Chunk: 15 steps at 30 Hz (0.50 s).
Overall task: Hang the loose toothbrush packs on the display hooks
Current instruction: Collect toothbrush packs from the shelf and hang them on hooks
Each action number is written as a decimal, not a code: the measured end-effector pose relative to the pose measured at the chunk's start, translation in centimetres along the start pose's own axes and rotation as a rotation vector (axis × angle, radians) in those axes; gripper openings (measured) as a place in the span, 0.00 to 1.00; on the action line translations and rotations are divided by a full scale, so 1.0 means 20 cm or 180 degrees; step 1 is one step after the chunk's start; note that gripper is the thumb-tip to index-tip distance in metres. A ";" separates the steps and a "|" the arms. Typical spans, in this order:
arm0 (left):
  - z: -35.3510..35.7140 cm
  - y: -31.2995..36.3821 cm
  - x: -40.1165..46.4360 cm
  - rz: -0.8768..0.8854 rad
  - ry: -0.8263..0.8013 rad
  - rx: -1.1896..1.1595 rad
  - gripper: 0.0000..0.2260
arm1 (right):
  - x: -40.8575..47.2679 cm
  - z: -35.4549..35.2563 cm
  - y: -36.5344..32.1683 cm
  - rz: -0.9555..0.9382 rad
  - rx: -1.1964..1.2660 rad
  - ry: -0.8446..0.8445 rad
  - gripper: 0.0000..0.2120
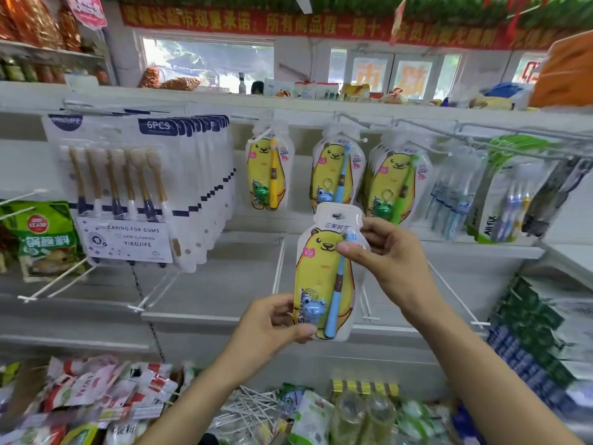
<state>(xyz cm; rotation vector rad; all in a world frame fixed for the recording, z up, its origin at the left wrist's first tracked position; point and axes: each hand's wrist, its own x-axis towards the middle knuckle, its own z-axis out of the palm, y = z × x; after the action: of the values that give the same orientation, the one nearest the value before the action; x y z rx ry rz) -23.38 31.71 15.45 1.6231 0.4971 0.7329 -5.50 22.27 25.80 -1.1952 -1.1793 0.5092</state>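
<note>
Both hands hold the toothbrush pack (324,271) upright, long axis 12-to-6, hang-hole up: left hand (276,319) pinches its bottom corner, right hand (382,248) its upper edge, below hanging packs (337,168).

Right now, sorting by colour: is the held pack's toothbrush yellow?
No, the toothbrush in the held pack is blue, with a blue toy beside it.

White display shelving (224,261) carries wire hooks (426,126) — 3 bear-print toothbrush pack groups (337,168) hang there, beside a row of 6-piece brush packs (128,187).
</note>
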 end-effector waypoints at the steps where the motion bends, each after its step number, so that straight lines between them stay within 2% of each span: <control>1: 0.01 0.00 0.01 -0.0005 0.0037 -0.0021 0.14 | 0.01 -0.01 -0.01 0.0008 0.0007 0.0011 0.17; 5: 0.05 0.01 0.07 0.0065 0.0186 -0.0100 0.12 | 0.03 -0.05 -0.03 -0.0022 0.0065 0.0028 0.12; 15: 0.10 0.15 0.16 0.0428 0.0291 -0.0088 0.10 | 0.10 -0.11 -0.13 -0.0289 0.0256 0.0087 0.09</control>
<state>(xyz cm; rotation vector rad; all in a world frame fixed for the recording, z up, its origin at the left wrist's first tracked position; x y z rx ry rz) -19.98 31.91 18.82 1.6136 0.4444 0.9139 -3.48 22.00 29.24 -1.0719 -1.1736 0.4661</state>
